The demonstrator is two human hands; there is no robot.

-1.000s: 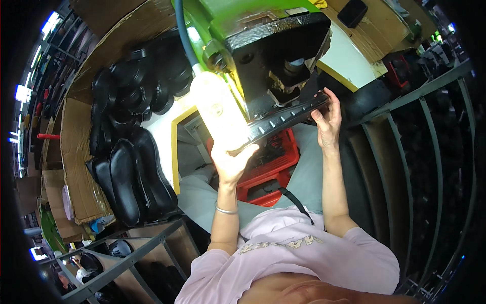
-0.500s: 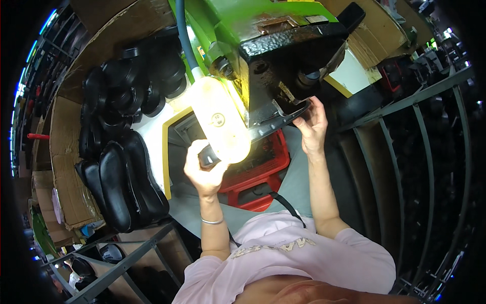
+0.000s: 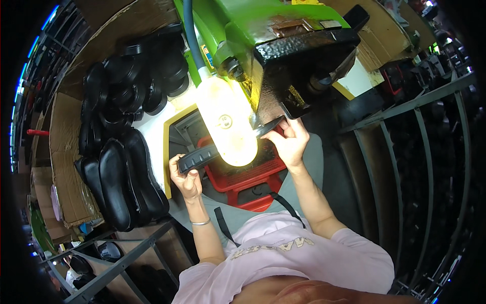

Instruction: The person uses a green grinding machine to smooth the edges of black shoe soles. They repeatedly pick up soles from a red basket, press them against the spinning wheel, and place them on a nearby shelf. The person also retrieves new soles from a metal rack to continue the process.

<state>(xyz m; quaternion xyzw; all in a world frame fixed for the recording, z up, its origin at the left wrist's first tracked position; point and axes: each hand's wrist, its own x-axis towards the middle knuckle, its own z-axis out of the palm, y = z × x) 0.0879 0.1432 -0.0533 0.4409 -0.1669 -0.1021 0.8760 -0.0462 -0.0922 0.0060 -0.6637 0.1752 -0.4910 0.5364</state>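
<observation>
A black shoe sole with ridged tread is held level between my two hands, its middle hidden behind the bright lamp. My left hand pinches the blunt end of it, the thumb below and fingers behind. Around the narrower end near the machine, my right hand is closed, just under the black head of a green machine. Whether that end touches the machine, I cannot tell.
The glowing lamp hangs on a blue-grey arm. Black soles and shoe parts fill the yellow-edged white table at left, by a cardboard wall. A red stool stands below. Metal rails run along the right.
Both hands have shifted left with the sole, drawing it away from the machine's black head. More of its ridged left end shows beside the lamp.
</observation>
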